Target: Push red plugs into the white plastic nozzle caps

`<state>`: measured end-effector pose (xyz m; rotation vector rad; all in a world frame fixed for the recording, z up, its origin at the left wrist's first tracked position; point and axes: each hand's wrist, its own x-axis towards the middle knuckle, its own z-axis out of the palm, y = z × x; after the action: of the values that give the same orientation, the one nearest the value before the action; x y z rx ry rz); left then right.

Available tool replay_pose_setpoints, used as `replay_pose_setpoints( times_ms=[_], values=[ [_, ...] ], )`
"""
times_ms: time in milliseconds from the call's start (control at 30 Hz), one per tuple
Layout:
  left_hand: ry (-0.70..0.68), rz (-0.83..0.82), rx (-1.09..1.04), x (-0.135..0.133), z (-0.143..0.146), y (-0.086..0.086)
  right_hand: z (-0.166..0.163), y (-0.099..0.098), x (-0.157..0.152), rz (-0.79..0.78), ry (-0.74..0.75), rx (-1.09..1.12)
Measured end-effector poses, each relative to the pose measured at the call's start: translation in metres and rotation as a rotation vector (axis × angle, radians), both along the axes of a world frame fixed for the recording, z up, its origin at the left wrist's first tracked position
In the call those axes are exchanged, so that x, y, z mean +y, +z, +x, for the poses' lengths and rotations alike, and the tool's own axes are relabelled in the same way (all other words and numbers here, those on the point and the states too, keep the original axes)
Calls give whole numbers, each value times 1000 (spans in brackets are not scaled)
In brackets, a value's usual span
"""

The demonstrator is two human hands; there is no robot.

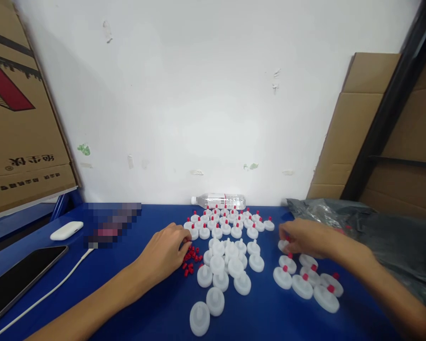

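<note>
My left hand [169, 244] is closed, with its fingertips at the edge of a small heap of red caps [189, 269]. Whatever lies between those fingers is hidden. On the right, my right hand [300, 235] pinches a white round nozzle lid [282, 245] with a red tip, low over the table. Several red-tipped lids [302, 286] stand just in front of that hand. Between my hands lies a pile of white lids with bare nozzles [217, 265]. Behind it, several more red-tipped lids [226, 228] form a cluster.
A clear plastic bottle [220, 201] lies against the wall behind the lids. At left are a phone [24, 274], a white case [66, 230] and a white cable [57, 286] on the blue table [156, 312]. Dark plastic bags [379, 232] lie at right, near cardboard [355, 128].
</note>
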<state>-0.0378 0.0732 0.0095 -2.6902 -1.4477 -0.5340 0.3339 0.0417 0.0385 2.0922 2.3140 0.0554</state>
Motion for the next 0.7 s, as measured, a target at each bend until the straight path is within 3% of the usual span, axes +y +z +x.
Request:
replay_pose_setpoints(
  times_ms=[267,433,567,700],
  values=[
    [-9,-5,8,-3,0,1,-21,16,3,215,4,-2],
    [17,-13,46,-5,2,4,-50,20,-5,340,223,121],
    [12,22,-19,-7,3,9,-74,15,-14,454,383,47],
    [-131,80,-178,-15,3,14,-98,8,-26,493,554,21]
  ],
)
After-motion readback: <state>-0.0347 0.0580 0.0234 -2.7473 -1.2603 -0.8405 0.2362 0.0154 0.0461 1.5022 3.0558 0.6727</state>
